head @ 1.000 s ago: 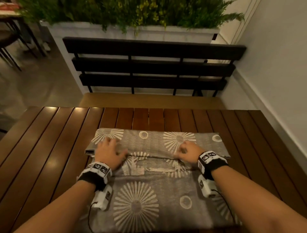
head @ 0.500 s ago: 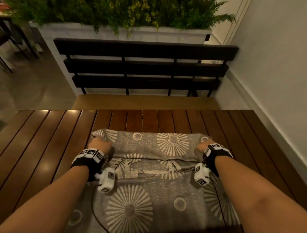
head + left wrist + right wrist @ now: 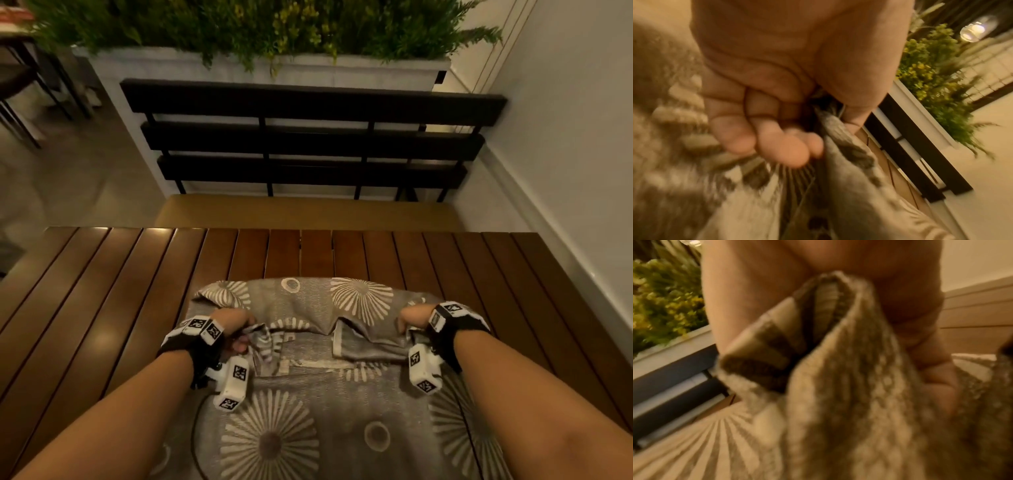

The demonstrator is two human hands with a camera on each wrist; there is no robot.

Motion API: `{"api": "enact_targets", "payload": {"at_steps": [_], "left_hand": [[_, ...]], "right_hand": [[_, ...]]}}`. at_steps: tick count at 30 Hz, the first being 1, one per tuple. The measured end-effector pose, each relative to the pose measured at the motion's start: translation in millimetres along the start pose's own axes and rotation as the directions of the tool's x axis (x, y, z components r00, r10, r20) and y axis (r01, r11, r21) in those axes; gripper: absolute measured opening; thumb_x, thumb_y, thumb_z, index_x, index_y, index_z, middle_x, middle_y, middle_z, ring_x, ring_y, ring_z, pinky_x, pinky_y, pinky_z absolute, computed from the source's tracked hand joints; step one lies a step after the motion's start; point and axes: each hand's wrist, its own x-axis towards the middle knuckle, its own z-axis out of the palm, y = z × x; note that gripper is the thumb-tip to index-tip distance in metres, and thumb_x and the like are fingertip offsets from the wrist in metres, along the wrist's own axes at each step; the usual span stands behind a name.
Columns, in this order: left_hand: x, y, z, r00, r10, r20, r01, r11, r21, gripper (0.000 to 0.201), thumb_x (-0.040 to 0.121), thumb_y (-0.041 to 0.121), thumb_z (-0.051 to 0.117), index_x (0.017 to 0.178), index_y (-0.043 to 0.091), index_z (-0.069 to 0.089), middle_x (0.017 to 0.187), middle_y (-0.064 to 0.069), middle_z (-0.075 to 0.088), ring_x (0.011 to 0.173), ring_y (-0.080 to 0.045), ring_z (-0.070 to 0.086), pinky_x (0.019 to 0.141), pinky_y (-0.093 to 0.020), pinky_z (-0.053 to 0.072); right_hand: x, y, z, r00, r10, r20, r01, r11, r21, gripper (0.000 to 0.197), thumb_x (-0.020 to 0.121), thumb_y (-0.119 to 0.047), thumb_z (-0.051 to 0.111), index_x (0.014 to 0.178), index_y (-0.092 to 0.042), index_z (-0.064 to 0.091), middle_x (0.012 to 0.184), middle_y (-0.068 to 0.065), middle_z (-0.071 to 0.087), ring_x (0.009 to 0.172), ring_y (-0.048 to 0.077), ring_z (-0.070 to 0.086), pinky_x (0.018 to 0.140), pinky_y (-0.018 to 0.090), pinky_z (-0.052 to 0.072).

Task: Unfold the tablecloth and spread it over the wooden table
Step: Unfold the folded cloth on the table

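A grey tablecloth (image 3: 308,404) with cream sunburst and ring prints lies partly folded on the near middle of the slatted wooden table (image 3: 102,308). My left hand (image 3: 231,325) grips a bunched edge of the top fold at its left side; in the left wrist view the cloth (image 3: 840,134) runs between thumb and curled fingers (image 3: 781,146). My right hand (image 3: 412,317) grips the same fold at its right side, the tablecloth (image 3: 838,369) gathered in its fist. The fold between both hands is lifted and sags in the middle.
A dark slatted bench (image 3: 308,144) stands beyond the table's far edge, with a white planter (image 3: 239,68) of green plants behind it. A white wall (image 3: 565,154) runs along the right. Bare table slats show left, right and beyond the cloth.
Both hands went from lying flat on the fold to its outer ends, closed on the cloth, and have drawn it up and toward me, bunching the far edge.
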Motion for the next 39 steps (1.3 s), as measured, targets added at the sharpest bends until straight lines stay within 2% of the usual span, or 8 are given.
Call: {"api": "enact_targets", "payload": {"at_steps": [4,9,15,17,24,30,34,39], "left_hand": [[-11.8,25.5,-11.5,0.982,0.063,0.180,-0.029,0.982,-0.185,0.014,0.086,0.006,0.046,0.072,0.006,0.049,0.049,-0.006,0.050,0.037,-0.018,0.048,0.039,-0.024,0.043],[-24.8,69.7,-20.1,0.819,0.565,0.105,-0.313,0.591,-0.743,0.054,0.095,0.056,0.034,0.141,0.028,0.040,0.147,-0.004,0.045,0.136,-0.026,0.039,0.115,-0.048,0.020],[-0.9,40.7,-7.6,0.863,0.485,0.139,-0.496,0.867,0.054,0.083,0.078,0.066,0.062,0.146,0.025,0.038,0.153,-0.004,0.035,0.139,-0.027,0.036,0.114,-0.040,0.025],[22.1,15.4,-4.0,0.858,0.503,0.101,-0.473,0.701,0.533,0.073,0.086,0.050,0.063,0.147,0.024,0.034,0.152,-0.002,0.036,0.136,-0.024,0.039,0.107,-0.032,0.031],[38.1,-19.1,22.2,0.840,0.531,0.109,-0.339,0.357,0.871,0.083,0.089,0.053,0.054,0.152,0.038,0.003,0.162,0.000,-0.010,0.148,-0.027,-0.009,0.118,-0.051,0.009],[24.3,0.3,34.7,0.662,0.749,-0.017,-0.329,0.311,0.892,0.060,0.082,0.057,0.058,0.133,0.028,0.046,0.143,-0.003,0.042,0.134,-0.029,0.036,0.107,-0.047,0.036],[8.4,-9.2,31.4,0.814,0.573,0.097,-0.320,0.301,0.898,0.104,0.055,0.091,0.050,0.138,0.028,0.042,0.137,0.001,0.047,0.128,-0.028,0.043,0.105,-0.048,0.037],[2.3,-27.9,22.2,0.866,0.497,0.057,-0.156,0.160,0.975,0.111,0.047,0.074,0.077,0.134,0.018,0.036,0.137,-0.005,0.042,0.129,-0.032,0.041,0.107,-0.054,0.033]], "right_hand": [[2.8,-7.1,-24.9,0.983,-0.150,-0.105,0.183,0.840,0.511,0.014,0.089,-0.013,0.056,0.096,-0.007,0.067,0.094,0.007,0.061,0.075,0.021,0.059,0.060,0.028,0.043],[10.5,-19.3,-51.1,0.849,-0.441,-0.291,0.240,-0.169,0.956,0.043,0.090,-0.051,0.051,0.124,-0.026,0.052,0.146,0.007,0.043,0.128,0.029,0.048,0.104,0.049,0.037],[31.0,-15.7,-17.8,0.922,-0.304,-0.241,0.387,0.682,0.621,0.046,0.096,-0.029,0.054,0.140,-0.020,0.045,0.147,0.008,0.044,0.124,0.023,0.048,0.098,0.038,0.040],[38.2,-9.8,-3.2,0.895,-0.379,-0.237,0.419,0.896,0.149,0.047,0.093,-0.026,0.060,0.137,-0.017,0.051,0.149,0.009,0.042,0.127,0.025,0.047,0.101,0.037,0.041],[38.3,-15.6,28.1,0.922,-0.384,-0.055,0.308,0.811,-0.497,0.116,0.066,-0.074,0.065,0.150,-0.042,-0.008,0.158,0.006,-0.026,0.146,0.036,-0.018,0.116,0.055,0.004],[39.6,-31.1,21.5,0.770,-0.582,-0.262,0.289,0.684,-0.670,0.086,0.081,-0.060,0.058,0.149,-0.023,0.021,0.160,0.007,0.010,0.146,0.034,0.014,0.115,0.053,0.018],[23.3,-32.7,25.5,0.782,-0.618,-0.084,0.435,0.637,-0.636,0.064,0.071,-0.074,0.058,0.107,-0.020,0.057,0.108,0.003,0.057,0.102,0.025,0.055,0.084,0.039,0.048],[19.0,-11.7,43.8,0.879,-0.473,0.062,0.352,0.555,-0.754,0.138,0.041,-0.068,0.083,0.150,-0.018,0.015,0.152,0.009,0.022,0.140,0.033,0.024,0.109,0.051,0.035]]}}
